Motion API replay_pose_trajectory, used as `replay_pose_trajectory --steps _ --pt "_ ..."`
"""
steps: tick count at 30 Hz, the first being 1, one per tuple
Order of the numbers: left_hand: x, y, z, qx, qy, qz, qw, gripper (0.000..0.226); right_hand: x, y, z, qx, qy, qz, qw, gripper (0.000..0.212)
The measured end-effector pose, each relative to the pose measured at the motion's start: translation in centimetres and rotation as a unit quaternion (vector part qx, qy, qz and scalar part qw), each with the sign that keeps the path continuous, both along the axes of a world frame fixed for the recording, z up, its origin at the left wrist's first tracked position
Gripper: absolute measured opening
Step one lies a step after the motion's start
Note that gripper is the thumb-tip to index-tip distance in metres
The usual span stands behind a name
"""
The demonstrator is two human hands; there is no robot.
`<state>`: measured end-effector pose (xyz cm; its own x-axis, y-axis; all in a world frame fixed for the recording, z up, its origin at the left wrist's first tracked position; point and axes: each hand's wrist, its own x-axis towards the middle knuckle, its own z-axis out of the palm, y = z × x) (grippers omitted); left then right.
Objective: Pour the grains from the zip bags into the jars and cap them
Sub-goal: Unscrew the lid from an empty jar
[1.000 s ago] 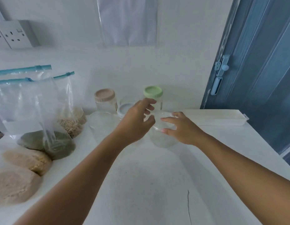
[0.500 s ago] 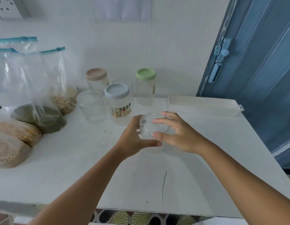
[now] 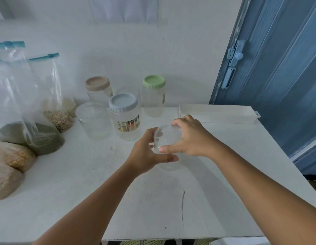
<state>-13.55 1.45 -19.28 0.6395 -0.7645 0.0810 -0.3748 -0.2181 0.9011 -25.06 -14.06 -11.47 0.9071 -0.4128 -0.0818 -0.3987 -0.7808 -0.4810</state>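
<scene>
The clear jar (image 3: 168, 156) had been drawn from the back row to the table's (image 3: 153, 200) centre, left hand (image 3: 146, 154) grasping its body, right hand (image 3: 190, 137) gripping its clear lid (image 3: 168, 134); uncapping appeared under way, with nothing yet poured. Counted: five jars, three with coloured caps; at least four grain bags (image 3: 30, 106) at left, exact number unclear.

Home pantry corner: grain bags (image 3: 28, 121), storage jars (image 3: 124, 117), blue door (image 3: 277, 68).
</scene>
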Motion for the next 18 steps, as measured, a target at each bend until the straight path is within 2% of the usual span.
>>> replay_pose_trajectory --steps 13,15,18 --pt "1.2 -0.2 0.0 0.011 0.007 -0.045 0.999 0.105 0.3 -1.0 -0.4 0.044 -0.001 0.053 0.998 0.098" --pt "1.0 -0.2 -0.1 0.013 0.009 -0.046 0.999 0.103 0.3 -1.0 0.2 0.029 0.021 0.055 0.998 0.101" --pt "-0.1 -0.2 -0.3 0.0 0.007 -0.043 0.999 0.101 0.4 -0.8 1.6 -0.051 0.066 0.055 0.995 0.107"
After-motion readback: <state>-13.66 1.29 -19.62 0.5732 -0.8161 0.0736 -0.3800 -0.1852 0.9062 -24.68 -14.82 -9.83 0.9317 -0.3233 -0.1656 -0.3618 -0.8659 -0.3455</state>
